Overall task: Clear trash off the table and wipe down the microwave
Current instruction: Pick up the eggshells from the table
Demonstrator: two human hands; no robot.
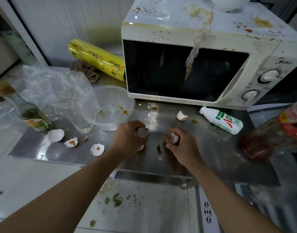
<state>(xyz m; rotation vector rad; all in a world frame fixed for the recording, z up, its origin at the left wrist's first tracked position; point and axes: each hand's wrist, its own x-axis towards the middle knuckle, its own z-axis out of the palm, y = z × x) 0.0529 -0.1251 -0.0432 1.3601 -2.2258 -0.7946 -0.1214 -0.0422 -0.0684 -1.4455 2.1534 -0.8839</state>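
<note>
White bowl [231, 4] cut off at top edge, jar [279, 132] clipped at right — label unreadable, green bottle [23, 108] blurred.

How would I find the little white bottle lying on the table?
Start at the dirty white microwave. Look just below its two round knobs, on the steel table. There the small white bottle lies on its side; it alone is white with green and red writing, unlike the red-labelled jar beside it.

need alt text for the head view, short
Both hands, left hand and right hand, each hold an eggshell above a steel table littered with eggshell pieces, in front of a sauce-splattered microwave.
</note>
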